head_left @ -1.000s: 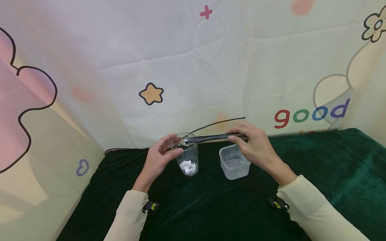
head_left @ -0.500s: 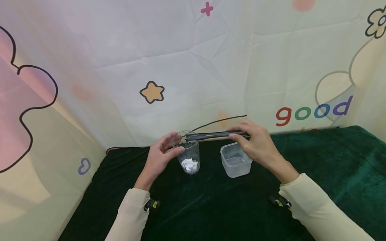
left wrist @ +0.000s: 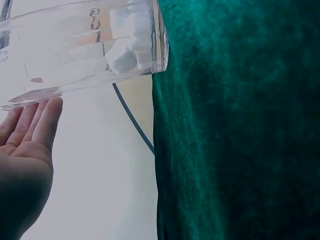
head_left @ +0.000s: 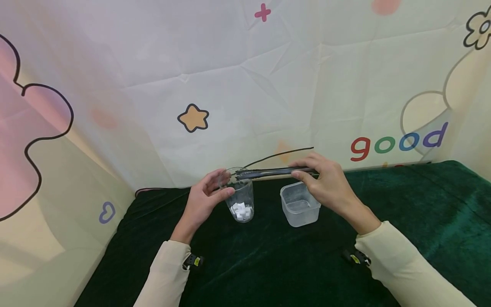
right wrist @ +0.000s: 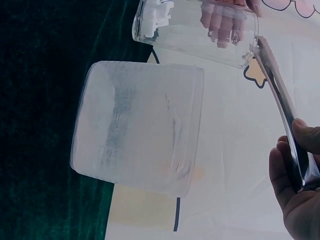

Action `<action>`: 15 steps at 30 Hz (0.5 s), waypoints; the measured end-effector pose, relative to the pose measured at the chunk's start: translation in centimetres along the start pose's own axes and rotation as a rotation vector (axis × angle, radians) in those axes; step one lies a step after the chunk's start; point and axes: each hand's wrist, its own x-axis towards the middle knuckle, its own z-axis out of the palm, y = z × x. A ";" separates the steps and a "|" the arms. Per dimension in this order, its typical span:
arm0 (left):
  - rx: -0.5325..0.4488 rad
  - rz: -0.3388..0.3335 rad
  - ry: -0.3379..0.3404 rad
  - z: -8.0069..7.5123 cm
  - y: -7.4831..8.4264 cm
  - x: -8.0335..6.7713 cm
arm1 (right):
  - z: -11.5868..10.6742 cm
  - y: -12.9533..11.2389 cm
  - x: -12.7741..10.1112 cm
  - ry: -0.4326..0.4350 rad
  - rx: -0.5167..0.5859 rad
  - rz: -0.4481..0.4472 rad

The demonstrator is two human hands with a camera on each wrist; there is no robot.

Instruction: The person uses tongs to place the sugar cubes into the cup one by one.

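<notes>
Backdrop: pale cartoon-print sheet (head_left: 245,85) hangs at the far side, behind a dark green velvet cloth (head_left: 268,264).
Containers: two, side by side; a square plastic tub (head_left: 300,204) on the right, a clear glass (head_left: 240,196) on the left.
Cubes: small white cubes (head_left: 240,211) heaped in the glass bottom; count unclear, perhaps several.
Tongs: one pair of tongs (head_left: 268,172), long axis level left to right, tips over the glass rim.
Right hand (head_left: 326,185): pinches the tongs' right end, above the tub.
Left hand (head_left: 203,200): fingers curl round the glass, steadying it.
</notes>
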 end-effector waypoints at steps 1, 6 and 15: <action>-0.002 0.000 -0.001 0.0 0.0 0.0 | 0.0 0.0 0.0 0.001 -0.001 0.000; -0.007 0.001 -0.003 0.0 0.0 -0.1 | -0.1 -0.1 0.0 0.005 -0.002 0.006; -0.010 0.003 -0.002 0.0 0.1 -0.1 | -0.1 -0.3 0.0 0.008 0.007 0.008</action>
